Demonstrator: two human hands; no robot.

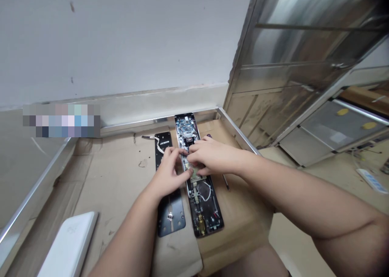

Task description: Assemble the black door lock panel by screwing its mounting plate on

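Note:
A long black door-lock housing (217,212) lies with its inside facing up, showing a circuit board (186,127), metal parts, a white wire and a brass-coloured cylinder (201,225). My left hand (170,173) rests at its left edge, thumb and index finger apart and touching the middle parts. Over the same middle section, my right hand (209,157) is closed with curled fingers pressed into the housing; whatever lies under its fingertips is hidden. Left of the housing lies a flat black plate (170,222) with a white cable (159,146), partly covered by my left hand.
Brown cardboard (121,180) covers the metal-rimmed table (237,127). A screwdriver (226,182) lies to the right, partly under my right arm. At the lower left is a white slab-shaped device (68,244). A wall and a metal door (282,62) stand behind; a power strip (371,181) lies at right.

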